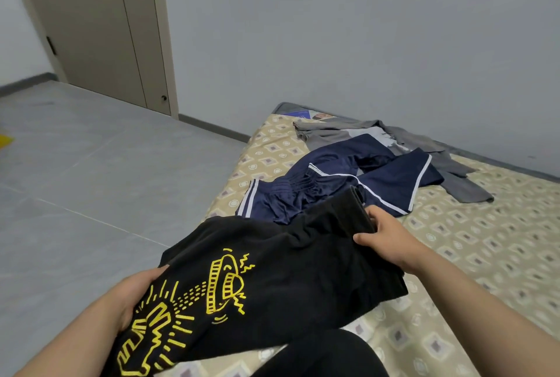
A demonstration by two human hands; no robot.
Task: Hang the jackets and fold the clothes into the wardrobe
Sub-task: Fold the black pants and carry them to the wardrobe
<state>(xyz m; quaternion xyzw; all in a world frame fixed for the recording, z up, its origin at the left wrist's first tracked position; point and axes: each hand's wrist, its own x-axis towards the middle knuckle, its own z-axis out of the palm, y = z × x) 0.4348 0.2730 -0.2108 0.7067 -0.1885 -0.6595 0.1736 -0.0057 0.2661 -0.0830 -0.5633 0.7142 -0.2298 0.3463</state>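
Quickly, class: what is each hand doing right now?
Left hand: holds the black printed garment by its edge.
Right hand: grips the same garment's ribbed end.

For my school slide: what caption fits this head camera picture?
Left hand and right hand hold a black garment; navy shorts and grey clothing lie on the mattress.

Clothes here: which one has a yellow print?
The black garment, nearest the camera; the navy shorts carry white stripes, the grey garment shows no yellow.

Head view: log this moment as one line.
left hand: holds black garment | right hand: grips its far edge | navy garment, grey garment: unfolded on mattress
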